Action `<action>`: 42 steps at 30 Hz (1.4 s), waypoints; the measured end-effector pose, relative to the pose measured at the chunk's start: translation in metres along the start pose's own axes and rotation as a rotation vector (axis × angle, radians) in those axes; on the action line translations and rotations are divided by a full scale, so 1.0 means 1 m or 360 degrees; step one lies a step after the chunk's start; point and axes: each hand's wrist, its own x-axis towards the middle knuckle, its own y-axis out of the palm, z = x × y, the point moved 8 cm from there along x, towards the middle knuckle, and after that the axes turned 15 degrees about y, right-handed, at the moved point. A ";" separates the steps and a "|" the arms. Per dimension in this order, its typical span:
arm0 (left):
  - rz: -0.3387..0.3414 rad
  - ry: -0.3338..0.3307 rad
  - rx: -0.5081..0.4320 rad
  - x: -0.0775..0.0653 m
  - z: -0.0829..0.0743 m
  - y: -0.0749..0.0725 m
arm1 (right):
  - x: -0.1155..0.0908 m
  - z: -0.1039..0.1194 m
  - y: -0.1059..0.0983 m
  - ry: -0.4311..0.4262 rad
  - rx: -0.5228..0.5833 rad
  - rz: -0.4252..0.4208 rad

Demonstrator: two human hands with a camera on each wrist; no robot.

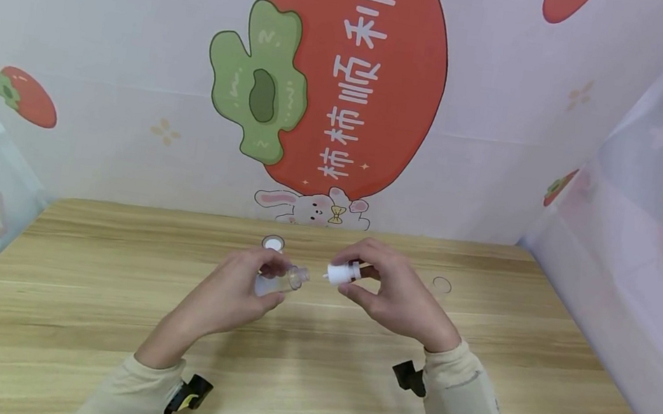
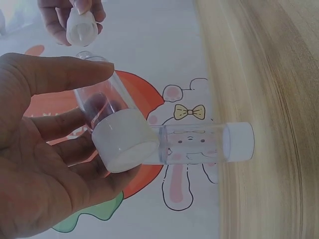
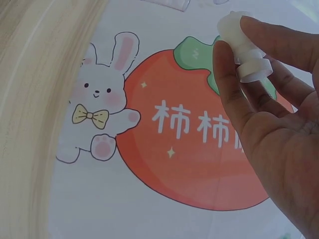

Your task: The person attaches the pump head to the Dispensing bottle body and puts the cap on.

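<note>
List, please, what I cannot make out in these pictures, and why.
Head: held bottle, middle partly hidden by left hand.
Left wrist: standing bottle, top hidden behind held bottle.
Head: clear round piece, too small to identify.
Right wrist: clear object, cut off by top edge.

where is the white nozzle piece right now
In the head view, the white nozzle piece is near the middle, in the grip of the right hand, just right of and apart from the clear bottle.
</note>
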 end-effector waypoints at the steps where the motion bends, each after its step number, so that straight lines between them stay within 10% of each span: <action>1: -0.0002 -0.0004 0.0003 0.000 0.000 0.000 | 0.000 0.000 0.000 0.0005 -0.0003 0.0000; 42: -0.0031 0.0154 0.0098 0.002 -0.015 0.003 | 0.000 0.004 0.005 0.0006 -0.0032 -0.0010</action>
